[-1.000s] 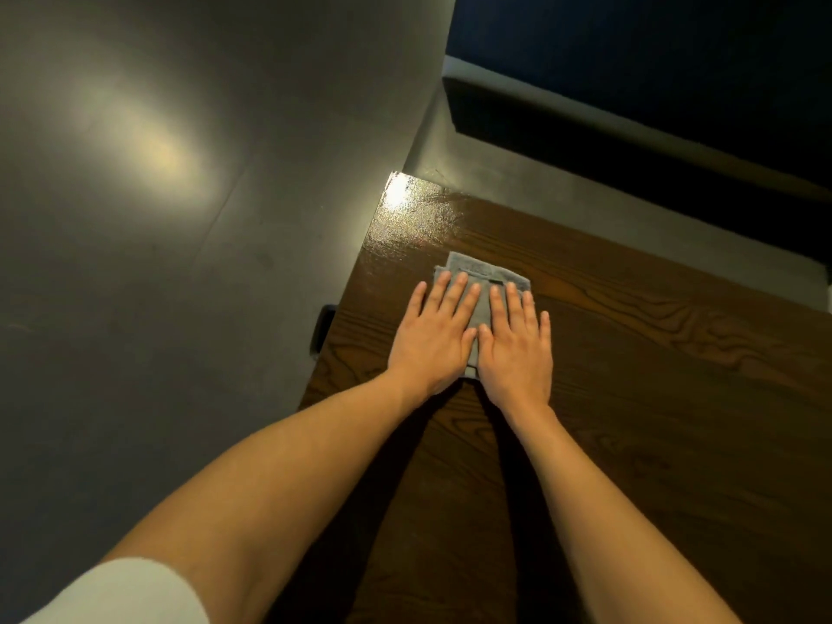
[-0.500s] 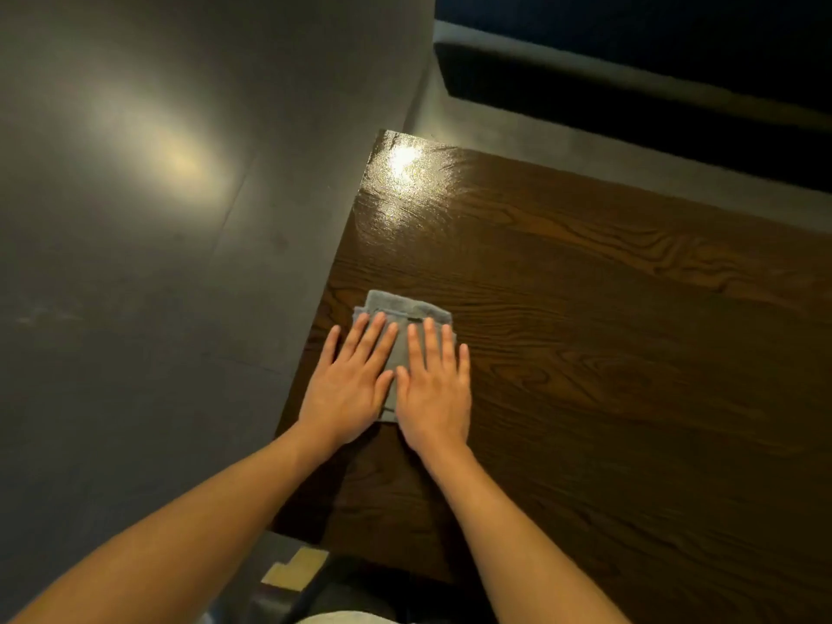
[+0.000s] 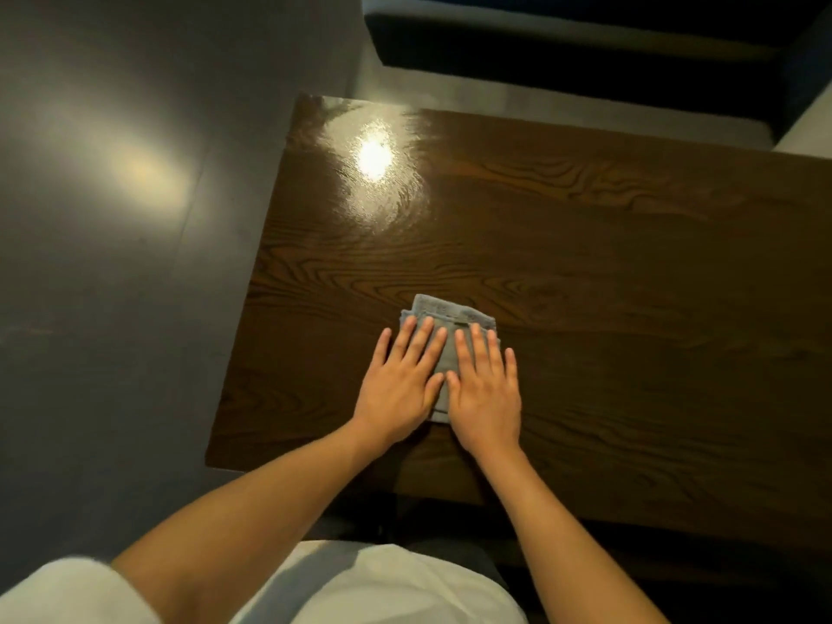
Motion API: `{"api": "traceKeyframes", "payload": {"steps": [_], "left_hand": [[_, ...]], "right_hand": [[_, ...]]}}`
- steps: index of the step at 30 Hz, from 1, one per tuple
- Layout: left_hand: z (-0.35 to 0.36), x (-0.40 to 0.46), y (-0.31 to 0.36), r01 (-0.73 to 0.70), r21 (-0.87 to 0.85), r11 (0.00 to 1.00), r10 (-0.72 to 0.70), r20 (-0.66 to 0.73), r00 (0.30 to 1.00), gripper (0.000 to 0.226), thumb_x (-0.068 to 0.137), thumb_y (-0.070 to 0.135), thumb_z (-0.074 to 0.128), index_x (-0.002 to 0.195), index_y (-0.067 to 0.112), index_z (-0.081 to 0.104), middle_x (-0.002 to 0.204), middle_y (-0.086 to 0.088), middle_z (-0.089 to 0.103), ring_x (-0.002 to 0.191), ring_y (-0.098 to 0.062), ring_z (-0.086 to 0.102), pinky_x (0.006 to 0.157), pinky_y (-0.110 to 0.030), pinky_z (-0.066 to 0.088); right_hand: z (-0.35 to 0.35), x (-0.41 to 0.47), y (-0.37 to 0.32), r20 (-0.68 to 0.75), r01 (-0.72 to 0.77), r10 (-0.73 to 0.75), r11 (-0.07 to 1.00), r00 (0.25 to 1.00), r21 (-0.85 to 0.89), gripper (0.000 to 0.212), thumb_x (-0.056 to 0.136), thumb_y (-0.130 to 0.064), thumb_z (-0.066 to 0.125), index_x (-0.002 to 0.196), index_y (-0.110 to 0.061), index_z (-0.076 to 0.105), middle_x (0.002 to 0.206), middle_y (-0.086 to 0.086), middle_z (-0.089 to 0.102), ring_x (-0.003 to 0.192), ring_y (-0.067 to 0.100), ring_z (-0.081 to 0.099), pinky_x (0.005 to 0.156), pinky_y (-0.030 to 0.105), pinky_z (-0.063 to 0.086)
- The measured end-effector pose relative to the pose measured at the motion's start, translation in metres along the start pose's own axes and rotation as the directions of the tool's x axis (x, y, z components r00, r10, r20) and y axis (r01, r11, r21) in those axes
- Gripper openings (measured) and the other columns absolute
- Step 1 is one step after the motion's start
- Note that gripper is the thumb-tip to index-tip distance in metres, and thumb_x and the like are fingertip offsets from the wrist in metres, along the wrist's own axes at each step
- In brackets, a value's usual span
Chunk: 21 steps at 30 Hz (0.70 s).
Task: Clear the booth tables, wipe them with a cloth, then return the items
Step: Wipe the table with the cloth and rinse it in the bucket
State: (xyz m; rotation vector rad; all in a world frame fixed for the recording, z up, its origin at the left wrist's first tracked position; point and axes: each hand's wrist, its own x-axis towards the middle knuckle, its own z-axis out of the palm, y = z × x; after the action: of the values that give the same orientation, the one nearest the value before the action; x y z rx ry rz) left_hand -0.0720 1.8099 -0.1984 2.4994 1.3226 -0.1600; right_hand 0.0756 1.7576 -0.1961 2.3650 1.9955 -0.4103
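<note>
- Head view, looking down: I see a dark wooden table with a strong grain, its left end and near edge both in the picture.
- Cloth: a grey folded cloth lies flat on the table top, near the table's near edge and closer to its left end than to the middle.
- Left hand: it presses palm down on the left part of the cloth, fingers straight and slightly spread, pointing away from me; the outermost finger reaches past the cloth's left edge onto the wood.
- Right hand: it presses palm down on the right part of the cloth, fingers straight and close together; the thumbs of the two hands touch or nearly touch over the cloth's middle.
- I see the far strip of the cloth and a small near corner uncovered; the hands hide the rest.
- Both bare forearms run from the lower edge of the picture up to the hands; a white sleeve shows at lower left.
- A bright light reflection sits on the glossy far left part of the table.
- Grey floor lies left of the table; a dark booth seat runs along beyond its far edge.
</note>
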Motion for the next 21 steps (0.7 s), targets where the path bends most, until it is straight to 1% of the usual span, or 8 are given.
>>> {"api": "traceKeyframes", "payload": {"steps": [2,5,6,9,11,15,17,21], "left_hand": [[0.001,0.012,0.023,-0.073,-0.003,0.997,0.073,0.022,0.997,0.064,0.103,0.048,0.021,0.161,0.022,0.013,0.169,-0.004,0.012,0.156,-0.024,0.004,0.125,-0.049,0.006],[0.002,0.021,0.045,-0.149,-0.003,0.989,0.149,0.042,0.988,0.063,0.104,0.047,0.020,0.161,0.022,0.011,0.169,-0.003,0.007,0.156,-0.022,-0.001,0.125,-0.047,0.001],[0.004,0.019,0.050,-0.176,-0.005,0.984,0.176,0.047,0.983,0.063,0.105,0.047,0.021,0.162,0.022,0.011,0.169,-0.003,0.007,0.156,-0.022,-0.002,0.125,-0.047,0.000],[0.007,0.011,0.061,-0.235,-0.011,0.972,0.235,0.059,0.970,0.062,0.106,0.047,0.024,0.162,0.022,0.013,0.169,-0.003,0.008,0.156,-0.021,-0.002,0.125,-0.048,0.002],[0.009,0.002,0.063,-0.272,-0.009,0.962,0.272,0.055,0.961,0.061,0.106,0.047,0.025,0.161,0.023,0.014,0.169,-0.003,0.009,0.156,-0.021,0.000,0.125,-0.048,0.004],[0.015,-0.022,0.048,-0.323,0.020,0.946,0.321,0.055,0.945,0.060,0.107,0.047,0.022,0.161,0.023,0.010,0.169,-0.002,0.006,0.156,-0.020,-0.004,0.125,-0.046,-0.001],[0.017,-0.038,0.030,-0.320,0.024,0.947,0.319,0.044,0.947,0.060,0.108,0.047,0.024,0.161,0.023,0.010,0.169,-0.002,0.006,0.156,-0.020,-0.003,0.125,-0.046,-0.002],[0.016,-0.069,-0.020,-0.269,0.028,0.963,0.269,0.015,0.963,0.061,0.107,0.047,0.025,0.161,0.024,0.011,0.169,-0.002,0.008,0.156,-0.019,-0.002,0.125,-0.047,0.001]], "right_hand": [[-0.001,-0.010,0.025,-0.019,-0.084,0.083,0.996,0.996,-0.012,0.063,0.099,-0.040,0.029,0.157,-0.018,0.024,0.164,0.008,0.025,0.152,0.026,0.020,0.122,0.049,0.017],[-0.001,-0.024,0.044,-0.036,-0.170,0.170,0.985,0.985,-0.020,0.062,0.102,-0.037,0.040,0.158,-0.017,0.021,0.165,0.009,0.021,0.152,0.027,0.018,0.122,0.050,0.017],[0.000,-0.032,0.047,-0.037,-0.197,0.197,0.980,0.980,-0.017,0.062,0.103,-0.037,0.038,0.158,-0.017,0.020,0.165,0.010,0.020,0.153,0.027,0.017,0.122,0.050,0.017],[0.005,-0.054,0.049,-0.057,-0.262,0.262,0.965,0.963,0.007,0.061,0.102,-0.040,0.025,0.158,-0.016,0.023,0.164,0.010,0.022,0.152,0.028,0.019,0.121,0.050,0.018],[0.007,-0.068,0.043,-0.058,-0.303,0.304,0.953,0.951,0.029,0.062,0.101,-0.041,0.023,0.158,-0.016,0.024,0.164,0.011,0.023,0.152,0.029,0.020,0.121,0.050,0.019],[0.017,-0.089,0.017,-0.067,-0.353,0.356,0.934,0.932,0.059,0.062,0.101,-0.040,0.024,0.157,-0.013,0.024,0.164,0.012,0.022,0.152,0.030,0.016,0.121,0.051,0.018],[0.023,-0.095,-0.004,-0.062,-0.342,0.344,0.939,0.937,0.047,0.063,0.101,-0.040,0.023,0.158,-0.013,0.022,0.164,0.012,0.020,0.152,0.031,0.014,0.122,0.051,0.017],[0.030,-0.094,-0.057,-0.035,-0.300,0.301,0.953,0.953,0.027,0.063,0.101,-0.041,0.022,0.158,-0.013,0.022,0.165,0.013,0.018,0.153,0.031,0.012,0.123,0.050,0.014]]}}
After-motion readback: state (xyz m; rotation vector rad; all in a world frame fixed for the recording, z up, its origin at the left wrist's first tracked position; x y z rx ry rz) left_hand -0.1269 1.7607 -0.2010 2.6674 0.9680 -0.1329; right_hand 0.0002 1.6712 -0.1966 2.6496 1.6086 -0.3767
